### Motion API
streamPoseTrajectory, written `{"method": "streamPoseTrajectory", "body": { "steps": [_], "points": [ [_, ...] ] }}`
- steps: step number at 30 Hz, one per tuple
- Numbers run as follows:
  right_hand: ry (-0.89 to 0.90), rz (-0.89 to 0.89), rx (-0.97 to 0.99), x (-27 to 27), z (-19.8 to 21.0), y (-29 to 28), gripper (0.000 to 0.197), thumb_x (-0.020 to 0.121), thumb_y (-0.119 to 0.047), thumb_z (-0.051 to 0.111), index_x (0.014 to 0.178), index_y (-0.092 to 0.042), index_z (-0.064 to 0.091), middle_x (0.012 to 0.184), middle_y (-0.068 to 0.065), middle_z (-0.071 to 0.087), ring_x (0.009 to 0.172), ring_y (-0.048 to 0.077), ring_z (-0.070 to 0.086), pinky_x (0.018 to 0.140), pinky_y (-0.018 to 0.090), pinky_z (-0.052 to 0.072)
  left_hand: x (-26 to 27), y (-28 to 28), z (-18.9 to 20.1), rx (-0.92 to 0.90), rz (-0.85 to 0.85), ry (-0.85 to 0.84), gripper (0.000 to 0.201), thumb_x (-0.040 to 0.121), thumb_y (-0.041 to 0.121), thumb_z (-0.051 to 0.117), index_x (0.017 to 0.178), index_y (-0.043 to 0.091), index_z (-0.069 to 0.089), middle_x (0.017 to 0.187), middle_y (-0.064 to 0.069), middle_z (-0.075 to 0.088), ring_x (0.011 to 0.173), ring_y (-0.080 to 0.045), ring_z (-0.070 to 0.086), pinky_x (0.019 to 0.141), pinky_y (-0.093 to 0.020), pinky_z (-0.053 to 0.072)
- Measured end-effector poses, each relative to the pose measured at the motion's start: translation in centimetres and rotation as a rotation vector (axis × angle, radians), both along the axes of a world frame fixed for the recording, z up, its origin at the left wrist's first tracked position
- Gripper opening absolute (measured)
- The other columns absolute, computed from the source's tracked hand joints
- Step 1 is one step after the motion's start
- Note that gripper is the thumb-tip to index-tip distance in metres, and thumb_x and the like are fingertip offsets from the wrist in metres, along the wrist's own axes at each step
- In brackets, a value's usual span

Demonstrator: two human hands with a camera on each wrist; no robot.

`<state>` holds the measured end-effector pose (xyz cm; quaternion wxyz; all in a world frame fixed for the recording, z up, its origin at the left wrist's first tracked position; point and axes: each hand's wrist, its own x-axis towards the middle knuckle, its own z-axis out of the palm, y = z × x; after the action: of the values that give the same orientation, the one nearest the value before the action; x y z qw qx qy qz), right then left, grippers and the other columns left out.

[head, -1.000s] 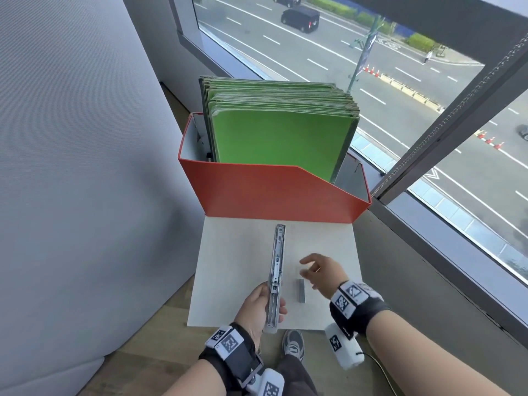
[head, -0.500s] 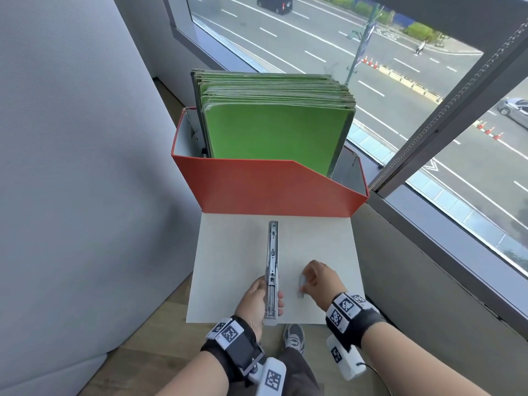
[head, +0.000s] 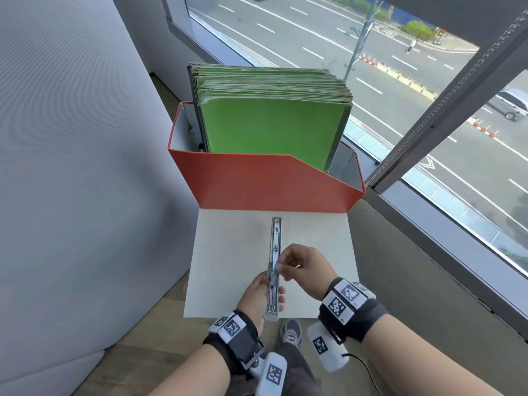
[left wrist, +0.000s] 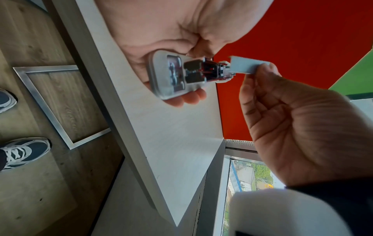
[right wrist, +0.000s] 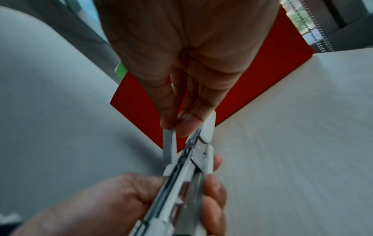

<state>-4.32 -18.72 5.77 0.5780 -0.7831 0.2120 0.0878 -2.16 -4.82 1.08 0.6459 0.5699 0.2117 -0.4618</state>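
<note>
We have lifted the staple strip (left wrist: 244,65) off the bench (head: 225,252). Our right hand (head: 307,270) now pinches it between thumb and fingers, one end at the channel of the open stapler (head: 275,232). Our left hand (head: 257,295) wraps its fingers round the stapler's rear, above the bench. The strip looks unseated, so loading is probably next.

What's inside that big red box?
A thick stack of green folders stands upright inside the red box, poking out above it. Their lower parts and the box's bottom are hidden behind its front wall.
</note>
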Motion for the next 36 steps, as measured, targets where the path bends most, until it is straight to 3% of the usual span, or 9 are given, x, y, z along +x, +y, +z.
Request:
{"method": "streamPoseTrajectory", "body": {
  "steps": [8, 15, 20, 25, 29, 32, 36],
  "points": [
    [0.006, 0.010, -0.071, -0.2, -0.3, 0.1, 0.007, 0.081, -0.008, 0.068, 0.077, -0.011, 0.063, 0.068, 0.002, 0.067, 0.057, 0.011, 0.061, 0.058, 0.021, 0.051, -0.4, 0.4, -0.2, -0.016, -0.006, -0.006, 0.028, 0.094, 0.010, 0.034, 0.104, 0.012, 0.060, 0.072, -0.012, 0.058, 0.055, -0.020, 0.054, 0.052, -0.029, 0.045],
    [0.040, 0.064, -0.132, -0.6, -0.9, 0.3, 0.017, 0.080, -0.008, 0.067, 0.073, -0.021, 0.060, 0.067, -0.003, 0.064, 0.057, 0.009, 0.058, 0.059, 0.020, 0.049, -0.9, 0.2, 0.0, 0.009, -0.037, -0.030, 0.031, 0.093, 0.008, 0.032, 0.095, 0.014, 0.062, 0.070, -0.010, 0.060, 0.057, -0.021, 0.053, 0.055, -0.031, 0.045],
    [0.052, 0.083, -0.198, -0.8, -1.1, 0.7, 0.012, 0.078, -0.006, 0.066, 0.077, -0.018, 0.063, 0.069, -0.004, 0.064, 0.064, 0.013, 0.060, 0.065, 0.024, 0.051, -0.9, 0.0, 0.1, 0.005, -0.041, -0.049, 0.032, 0.097, 0.014, 0.031, 0.094, 0.017, 0.063, 0.069, -0.007, 0.060, 0.057, -0.020, 0.053, 0.056, -0.030, 0.045],
    [0.049, 0.146, -0.271, -1.2, -1.3, 1.5, 0.014, 0.076, -0.004, 0.067, 0.078, -0.017, 0.064, 0.077, -0.004, 0.057, 0.066, 0.010, 0.054, 0.059, 0.006, 0.042, -0.6, -0.1, -0.2, -0.013, -0.027, -0.057, 0.031, 0.099, 0.022, 0.032, 0.097, 0.016, 0.063, 0.067, -0.006, 0.058, 0.054, -0.017, 0.054, 0.054, -0.029, 0.046],
    [0.006, 0.155, -0.319, -1.8, -1.5, 2.0, 0.008, 0.077, -0.007, 0.069, 0.084, -0.009, 0.067, 0.081, -0.002, 0.052, 0.066, 0.012, 0.050, 0.064, 0.016, 0.044, -0.3, -0.1, -0.7, -0.021, -0.008, -0.051, 0.033, 0.100, 0.024, 0.030, 0.101, 0.014, 0.061, 0.068, -0.005, 0.058, 0.049, -0.014, 0.053, 0.051, -0.028, 0.045],
    [-0.054, 0.183, -0.350, -2.2, -1.8, 2.4, 0.006, 0.079, -0.010, 0.067, 0.086, -0.010, 0.068, 0.083, -0.002, 0.050, 0.062, 0.002, 0.046, 0.063, 0.013, 0.042, -0.2, -0.1, -0.6, -0.032, -0.005, -0.047, 0.034, 0.099, 0.025, 0.030, 0.096, 0.014, 0.062, 0.073, -0.006, 0.059, 0.055, -0.016, 0.052, 0.052, -0.028, 0.043],
    [-0.106, 0.217, -0.467, -2.9, -2.1, 3.1, 0.011, 0.085, -0.014, 0.060, 0.087, -0.007, 0.069, 0.089, 0.008, 0.058, 0.078, 0.020, 0.056, 0.072, 0.033, 0.052, -0.1, -0.2, -0.7, -0.042, 0.026, -0.038, 0.036, 0.099, 0.023, 0.030, 0.095, 0.015, 0.065, 0.082, -0.010, 0.062, 0.073, -0.021, 0.057, 0.065, -0.032, 0.045]
  ]
}}
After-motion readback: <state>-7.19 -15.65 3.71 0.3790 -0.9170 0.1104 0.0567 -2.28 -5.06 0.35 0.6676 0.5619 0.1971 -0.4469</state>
